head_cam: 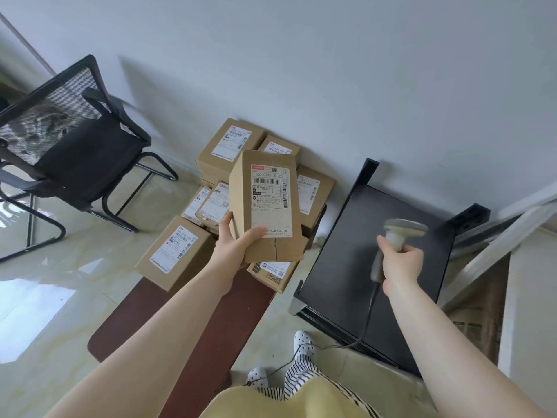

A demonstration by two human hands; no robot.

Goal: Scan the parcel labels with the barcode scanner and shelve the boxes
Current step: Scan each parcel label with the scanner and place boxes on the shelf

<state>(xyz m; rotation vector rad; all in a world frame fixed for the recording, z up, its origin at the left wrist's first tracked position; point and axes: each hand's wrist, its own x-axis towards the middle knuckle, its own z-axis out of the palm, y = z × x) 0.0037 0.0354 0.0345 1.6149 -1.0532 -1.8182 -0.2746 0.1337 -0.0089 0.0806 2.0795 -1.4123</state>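
Currently left hand (233,244) grips box (268,206) from below, label (272,200) up, above the pile (211,203). Right hand (399,263) wraps scanner (398,236) handle, over black shelf (361,236).

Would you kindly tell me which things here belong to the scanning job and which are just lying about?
Job: held box in the left hand; barcode scanner in the right hand; stacked boxes; black shelf.
Lying about: mesh chair; brown mat.

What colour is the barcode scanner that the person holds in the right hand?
Light grey, seen in the head view: the scanner, gripped by the right hand.
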